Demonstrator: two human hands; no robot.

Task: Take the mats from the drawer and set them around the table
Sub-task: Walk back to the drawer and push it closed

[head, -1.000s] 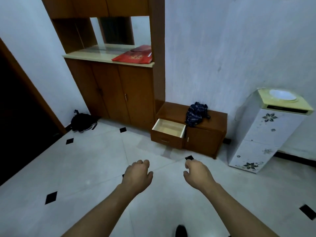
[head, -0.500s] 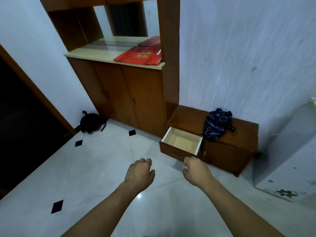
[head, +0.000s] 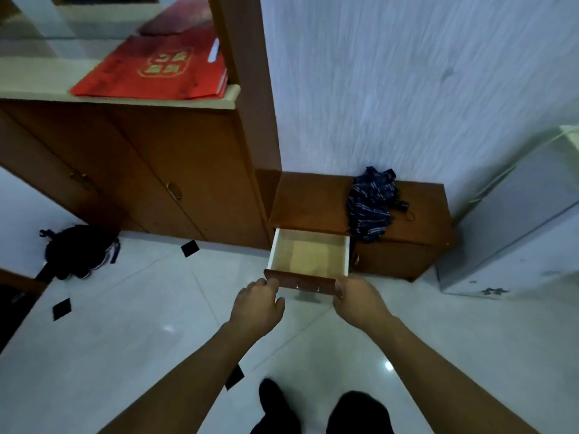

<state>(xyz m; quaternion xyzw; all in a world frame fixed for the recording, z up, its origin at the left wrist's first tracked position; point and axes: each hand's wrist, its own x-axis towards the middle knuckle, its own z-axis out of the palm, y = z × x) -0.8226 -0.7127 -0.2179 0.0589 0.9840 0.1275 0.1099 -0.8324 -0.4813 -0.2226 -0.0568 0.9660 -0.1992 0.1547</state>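
- Left hand [head: 257, 303] and right hand [head: 357, 300]: each grip is loosely curled and holds nothing, flanking the front corners of the drawer [head: 308, 261], seemingly poised to reach in.
- Drawer: pulled open just ahead of both grips, interior exposed; a pale flat shape on its floor may be the mats, though this cannot be confirmed.
- Low cabinet [head: 407, 245]: beyond the right grip, carrying a dark striped cloth [head: 371, 203].

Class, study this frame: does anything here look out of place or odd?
Yes. The open drawer by the hands looks empty, with no mats visible. A crumpled dark striped cloth lies on the low cabinet, and a black bag sits on the floor.
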